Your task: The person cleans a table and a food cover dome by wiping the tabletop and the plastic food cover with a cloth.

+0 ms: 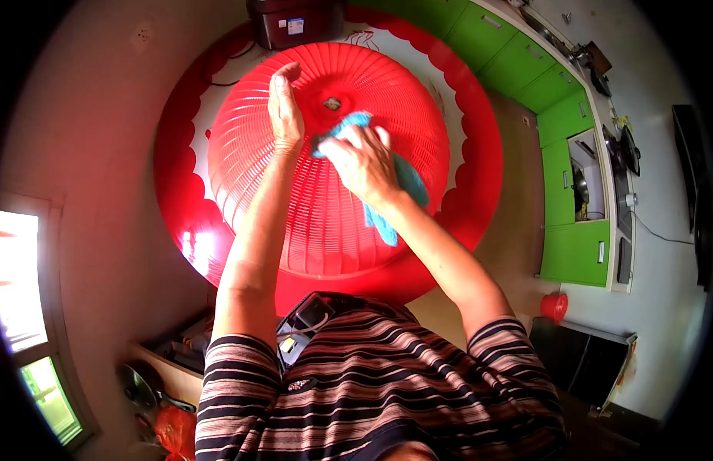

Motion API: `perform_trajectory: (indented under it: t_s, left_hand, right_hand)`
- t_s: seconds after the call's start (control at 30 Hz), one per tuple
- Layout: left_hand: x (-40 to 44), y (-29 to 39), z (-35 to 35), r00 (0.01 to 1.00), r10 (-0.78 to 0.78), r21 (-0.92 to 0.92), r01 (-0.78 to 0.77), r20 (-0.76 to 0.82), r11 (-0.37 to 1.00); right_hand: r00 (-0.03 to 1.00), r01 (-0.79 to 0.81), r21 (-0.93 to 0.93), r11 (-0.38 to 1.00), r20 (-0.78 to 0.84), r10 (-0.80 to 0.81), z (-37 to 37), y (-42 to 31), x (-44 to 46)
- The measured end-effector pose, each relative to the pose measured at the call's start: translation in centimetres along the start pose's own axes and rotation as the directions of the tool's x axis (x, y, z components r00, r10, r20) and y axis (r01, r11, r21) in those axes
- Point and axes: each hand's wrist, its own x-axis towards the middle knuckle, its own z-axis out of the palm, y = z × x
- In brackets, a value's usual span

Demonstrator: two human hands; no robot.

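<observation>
A large red slatted plastic dome cover sits on a round red and white table. My right hand is on top of the dome, right of its centre, with fingers bent over a blue cloth that trails down the dome's right side. My left hand is at the upper left of the dome, turned on edge, its fingers extended and nothing visible in it. Near the dome's centre is a small pale knob or hole, between and above the hands.
A dark box stands on the table's far edge. Green cabinets line the right wall, with a small red container below them. A pan and a red bag are at the lower left.
</observation>
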Motion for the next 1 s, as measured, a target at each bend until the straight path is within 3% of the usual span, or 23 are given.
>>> perform_trajectory:
  t_s: [0.17, 0.23, 0.3, 0.37, 0.5, 0.57, 0.6, 0.63, 0.67, 0.7, 0.77, 0.9, 0.93, 1.0]
  left_hand:
    - [0.2, -0.2, -0.1, 0.999, -0.028, -0.047, 0.030, 0.039, 0.998]
    - [0.3, -0.2, -0.3, 1.000, -0.006, 0.008, 0.006, 0.029, 1.000]
    - [0.4, 0.1, -0.2, 0.998, 0.034, 0.094, -0.040, 0.061, 0.995]
    - [0.4, 0.4, -0.1, 0.999, 0.029, 0.071, -0.031, 0.031, 0.997]
    - [0.4, 0.6, 0.1, 0.997, -0.017, 0.143, 0.007, 0.074, 0.990]
    - [0.4, 0.9, 0.1, 0.983, 0.006, 0.369, -0.074, 0.182, 0.927]
    - [0.2, 1.4, 0.2, 0.968, 0.015, 0.563, -0.159, 0.252, 0.811]
    - [0.2, 1.2, 0.5, 0.930, 0.077, 0.653, -0.308, 0.358, 0.692]
    - [0.0, 1.0, 0.7, 0.917, 0.088, 0.696, -0.355, 0.390, 0.624]
    - [-0.5, 1.3, 0.8, 0.902, 0.095, 0.732, -0.400, 0.422, 0.552]
    - [-0.8, 1.6, 0.7, 0.901, 0.078, 0.731, -0.395, 0.428, 0.557]
    - [-1.3, 2.6, 0.8, 0.893, 0.043, 0.728, -0.392, 0.449, 0.562]
    - [-1.4, 2.5, 0.8, 0.878, 0.136, 0.705, -0.453, 0.459, 0.546]
    - [-1.4, 2.5, 0.8, 0.879, 0.118, 0.704, -0.445, 0.463, 0.553]
  right_hand:
    - [0.998, -0.051, -0.066, 0.997, -0.026, 0.049, 2.3, 0.1, 2.1]
    - [0.998, -0.060, 0.018, 0.998, 0.021, 0.059, 2.0, 0.0, 1.8]
    - [0.997, 0.036, 0.061, 0.997, 0.061, -0.040, 1.6, -0.5, 0.3]
    - [0.993, 0.060, 0.174, 0.983, 0.091, -0.076, 0.5, -1.6, -1.5]
    - [0.993, 0.095, 0.230, 0.969, 0.045, -0.108, -1.5, -3.1, -5.3]
    - [0.983, 0.150, 0.217, 0.965, 0.074, -0.169, -2.0, -2.8, -7.8]
    - [0.983, 0.149, 0.214, 0.965, 0.077, -0.169, -2.2, -2.4, -9.0]
    - [0.982, 0.148, 0.212, 0.966, 0.081, -0.168, -2.3, -2.0, -9.8]
    - [0.985, 0.148, 0.185, 0.971, 0.060, -0.161, -2.3, -1.6, -10.4]
    - [0.987, 0.141, 0.185, 0.973, 0.055, -0.154, -2.4, -1.2, -10.4]
    - [0.988, 0.153, 0.049, 0.987, 0.022, -0.154, -2.6, -0.5, -10.7]
    - [1.000, 0.004, 0.073, 0.997, 0.005, -0.005, -3.6, 1.7, -8.3]
    - [0.999, -0.047, 0.060, 0.997, 0.006, 0.047, -3.6, 2.5, -7.3]
    - [0.993, -0.096, 0.026, 0.995, -0.068, 0.097, -2.5, 4.5, -5.0]
